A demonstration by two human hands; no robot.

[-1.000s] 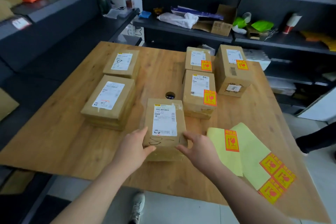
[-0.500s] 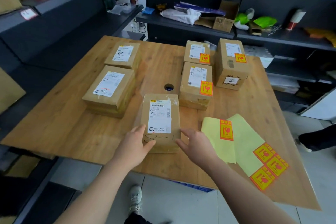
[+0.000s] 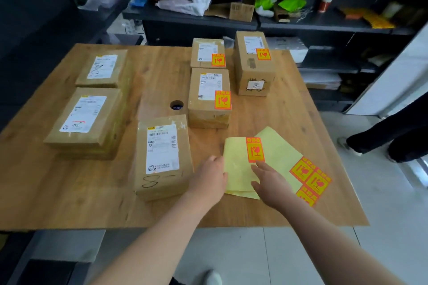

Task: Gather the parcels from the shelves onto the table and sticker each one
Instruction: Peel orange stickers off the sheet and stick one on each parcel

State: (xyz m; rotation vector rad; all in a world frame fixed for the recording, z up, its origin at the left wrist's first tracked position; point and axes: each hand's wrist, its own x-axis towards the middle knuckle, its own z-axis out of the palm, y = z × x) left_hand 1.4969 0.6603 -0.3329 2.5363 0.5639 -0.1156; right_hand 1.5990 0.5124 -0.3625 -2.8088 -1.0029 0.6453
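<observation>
Parcel, boxy brown cardboard, beside yellow sticker sheet; left hand, right hand slack, empty.

Wooden table — parcels, sticker sheets

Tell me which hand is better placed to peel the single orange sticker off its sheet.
Right hand, probably: its fingertips are just below the sticker. The left hand lies at the left edge of the sheet, suited to holding it.
</observation>
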